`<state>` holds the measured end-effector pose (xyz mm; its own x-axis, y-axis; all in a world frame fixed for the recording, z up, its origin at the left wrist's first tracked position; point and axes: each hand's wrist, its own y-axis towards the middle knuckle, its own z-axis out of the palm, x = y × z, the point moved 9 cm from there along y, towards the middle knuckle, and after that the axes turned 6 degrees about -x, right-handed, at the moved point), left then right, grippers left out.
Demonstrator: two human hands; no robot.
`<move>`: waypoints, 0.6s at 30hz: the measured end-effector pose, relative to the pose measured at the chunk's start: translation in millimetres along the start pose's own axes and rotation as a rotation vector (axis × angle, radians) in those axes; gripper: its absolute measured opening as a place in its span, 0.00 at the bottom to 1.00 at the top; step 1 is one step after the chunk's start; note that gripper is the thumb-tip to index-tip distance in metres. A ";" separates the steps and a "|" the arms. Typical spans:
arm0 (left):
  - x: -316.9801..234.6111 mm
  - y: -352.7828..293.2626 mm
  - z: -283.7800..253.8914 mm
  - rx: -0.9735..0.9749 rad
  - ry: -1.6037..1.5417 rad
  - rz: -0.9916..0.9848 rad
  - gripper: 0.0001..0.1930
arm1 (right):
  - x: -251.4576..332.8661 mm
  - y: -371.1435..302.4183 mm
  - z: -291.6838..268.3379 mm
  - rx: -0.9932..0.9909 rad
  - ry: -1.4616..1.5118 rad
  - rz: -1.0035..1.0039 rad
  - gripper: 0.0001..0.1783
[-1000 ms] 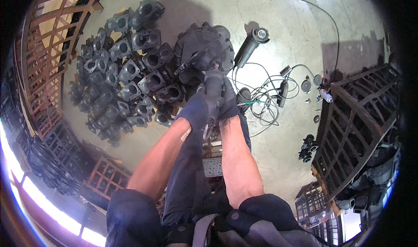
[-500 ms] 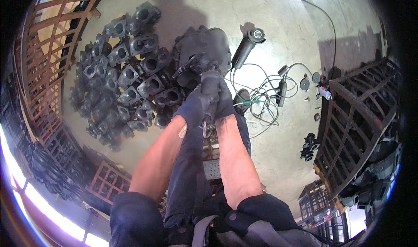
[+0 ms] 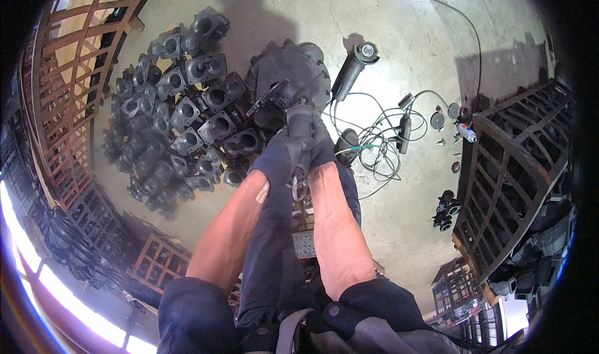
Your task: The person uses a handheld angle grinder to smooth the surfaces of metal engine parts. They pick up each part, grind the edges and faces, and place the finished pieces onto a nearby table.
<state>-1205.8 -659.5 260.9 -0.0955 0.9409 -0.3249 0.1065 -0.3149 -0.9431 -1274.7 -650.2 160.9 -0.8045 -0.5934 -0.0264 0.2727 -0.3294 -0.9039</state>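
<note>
Both my hands wear dark gloves and are closed around a dark angle grinder [image 3: 300, 122]. My left hand [image 3: 281, 149] wraps its body from the left side. From the right side, my right hand [image 3: 322, 145] grips the same body. The grinder's head points away from me, with its tilted disc [image 3: 269, 98] over a dark, rough-edged metal part [image 3: 290, 64] on the floor. Whether the disc touches that part cannot be made out. A cord leaves the grinder's rear end, close to my wrists.
Left of the part lies a heap of dark flanged castings [image 3: 187, 118]. A second power grinder [image 3: 351, 73] rests on the floor at right, beside tangled cables [image 3: 377, 154]. Farther right are loose discs [image 3: 437, 121], a spray can [image 3: 466, 132] and a metal crate [image 3: 515, 160]. A rusty lattice rack [image 3: 68, 98] stands left.
The haze over the part and castings has thinned, so their edges look clearer. My hands and the grinder have hardly moved.
</note>
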 end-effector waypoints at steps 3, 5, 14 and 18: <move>-2.6 3.3 -1.9 0.018 0.056 0.063 0.13 | -2.8 16.0 -10.0 -0.037 -0.012 0.005 0.18; 8.3 13.2 0.6 0.029 -0.071 0.022 0.19 | 1.7 19.9 -11.7 -0.049 -0.059 -0.043 0.18; 3.6 -1.0 -1.1 -0.002 -0.134 -0.018 0.22 | -0.9 14.7 -14.8 0.013 -0.090 -0.070 0.22; -5.1 -13.7 -2.8 0.018 -0.128 0.032 0.23 | -3.6 7.0 -12.5 -0.056 -0.157 -0.035 0.22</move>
<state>-1204.0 -659.7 275.7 -0.2177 0.9071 -0.3603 0.0941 -0.3479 -0.9328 -1276.5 -641.2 149.4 -0.7195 -0.6910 0.0690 0.2120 -0.3132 -0.9257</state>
